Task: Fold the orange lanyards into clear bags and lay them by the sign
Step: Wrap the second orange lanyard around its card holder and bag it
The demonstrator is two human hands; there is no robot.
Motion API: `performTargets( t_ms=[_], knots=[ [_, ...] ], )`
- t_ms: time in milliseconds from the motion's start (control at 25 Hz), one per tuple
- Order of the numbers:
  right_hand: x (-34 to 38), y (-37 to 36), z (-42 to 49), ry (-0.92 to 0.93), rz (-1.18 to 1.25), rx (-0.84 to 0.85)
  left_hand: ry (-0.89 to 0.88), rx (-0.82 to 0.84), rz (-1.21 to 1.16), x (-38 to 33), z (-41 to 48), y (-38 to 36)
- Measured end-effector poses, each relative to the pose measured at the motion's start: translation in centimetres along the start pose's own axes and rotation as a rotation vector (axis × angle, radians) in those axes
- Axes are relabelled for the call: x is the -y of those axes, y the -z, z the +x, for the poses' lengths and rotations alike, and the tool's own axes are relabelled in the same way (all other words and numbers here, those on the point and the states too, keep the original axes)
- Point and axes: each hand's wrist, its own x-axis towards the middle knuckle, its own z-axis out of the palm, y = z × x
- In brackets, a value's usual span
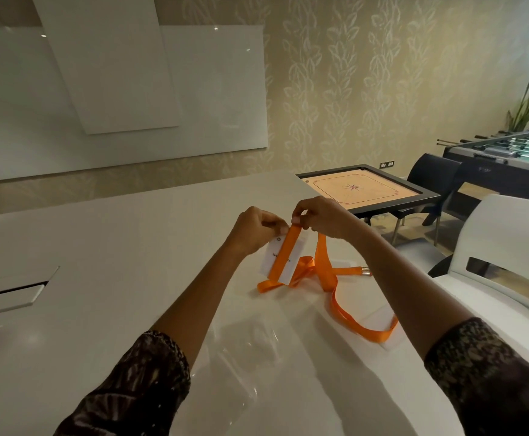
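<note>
Head view: you are pinching the lanyard [283, 256] between left hand [253, 229] and right hand [316, 217], wrapping it over the card [294, 262]. Beyond the bag [250, 347], its tail is trailing on the table [99, 247]; it could snag and undo your fold.

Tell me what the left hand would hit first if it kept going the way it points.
Probably the right hand: the left hand points right across the orange lanyard both pinch. Depth is unclear.
</note>
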Motion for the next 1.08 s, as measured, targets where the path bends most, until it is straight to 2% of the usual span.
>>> performTargets(
  t_ms=[200, 320, 440, 560, 720, 960, 1080],
  knots=[
    [-0.6, 0.3, -0.8, -0.001, 0.225, 0.256, 0.088, 0.119, -0.276, 0.7, -1.2, 0.8],
    [-1.8, -0.4, -1.0, 0.018, 0.512, 0.287, 0.104, 0.140, -0.410, 0.7, -1.5, 1.2],
    [-2.6, -1.8, -1.1, 0.067, 0.778, 0.246, 0.131, 0.137, -0.502, -0.3, -0.9, 1.8],
    [-2.9, -2.8, -1.2, 0.089, 0.948, 0.184, 0.172, 0.115, -0.494, -1.4, -0.1, 2.5],
    [-3.2, -3.3, -1.2, 0.073, 1.004, 0.107, 0.231, 0.069, -0.492, -2.6, 0.6, 3.0],
    [-3.4, -2.7, -1.7, -0.023, 1.235, 0.245, 0.240, 0.067, -0.470, -3.8, 1.0, 3.8],
    [-3.2, -2.4, -2.0, -0.011, 1.284, 0.284, 0.259, 0.058, -0.482, -4.1, 0.9, 4.0]
  ],
)
